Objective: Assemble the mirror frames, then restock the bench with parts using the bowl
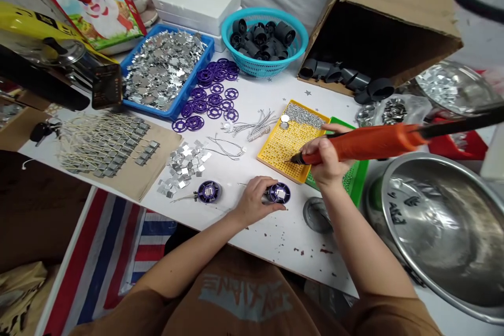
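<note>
Right hand (pixel 326 160) clamped round orange tool (pixel 366 144), tip over yellow tray (pixel 293 139). Left hand (pixel 255 197) closed on purple spool (pixel 279 192), resting on white table (pixel 252 110).

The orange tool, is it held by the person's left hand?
No, the right hand grips the orange tool over the yellow tray; the left hand rests on a purple spool.

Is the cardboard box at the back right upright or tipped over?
Tipped on its side: the cardboard box opens toward the table, and black tubes lie at its mouth.
</note>
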A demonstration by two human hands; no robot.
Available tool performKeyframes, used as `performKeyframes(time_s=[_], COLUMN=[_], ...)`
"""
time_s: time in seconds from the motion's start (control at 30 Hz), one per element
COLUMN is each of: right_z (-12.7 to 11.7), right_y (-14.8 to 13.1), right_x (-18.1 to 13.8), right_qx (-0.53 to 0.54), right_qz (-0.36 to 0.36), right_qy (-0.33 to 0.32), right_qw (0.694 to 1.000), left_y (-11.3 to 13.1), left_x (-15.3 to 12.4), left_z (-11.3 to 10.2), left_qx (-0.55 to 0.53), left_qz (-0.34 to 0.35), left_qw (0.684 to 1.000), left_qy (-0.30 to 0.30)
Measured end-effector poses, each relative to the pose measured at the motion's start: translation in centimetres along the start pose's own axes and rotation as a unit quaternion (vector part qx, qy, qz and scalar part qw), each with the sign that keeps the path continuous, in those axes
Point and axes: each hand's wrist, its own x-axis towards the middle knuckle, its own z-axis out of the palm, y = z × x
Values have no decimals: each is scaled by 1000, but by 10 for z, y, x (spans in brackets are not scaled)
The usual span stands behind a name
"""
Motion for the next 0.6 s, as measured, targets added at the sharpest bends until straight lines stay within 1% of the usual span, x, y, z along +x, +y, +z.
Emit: performKeyframes(time_s=[0.07, 0.13, 0.2, 0.27, 0.33, 0.4, 0.47, 0.6], right_z=[1, 1, 1, -1, -4, -7, -9, -8], right_y=[-26, -53, -75, -86, -87, -83, -76, -64], right_x=[-1, -9, -24, -42, -58, -68, -72, -74], right_qx=[3, 8, 19, 35, 40, 30, 19, 22], right_qz=[-26, -33, -14, 14, 34, 38, 33, 24], right_qy=[16, 15, -12, -42, -60, -74, -87, -91], right_qw=[1000, 999, 1000, 998, 997, 996, 996, 995], left_y=[1, 2, 4, 6, 7, 7, 7, 5], left_x=[0, 0, 0, -1, -1, -1, -2, -2], left_z=[0, 0, -1, -1, -2, -3, -3, -2], left_qx=[4, 10, 17, 20, 20, 19, 19, 21], left_qz=[1, 1, -3, -10, -16, -15, -13, -14], left_qw=[1000, 1000, 1000, 1000, 999, 999, 999, 999], left_qy=[-2, -6, -12, -18, -22, -23, -22, -22])
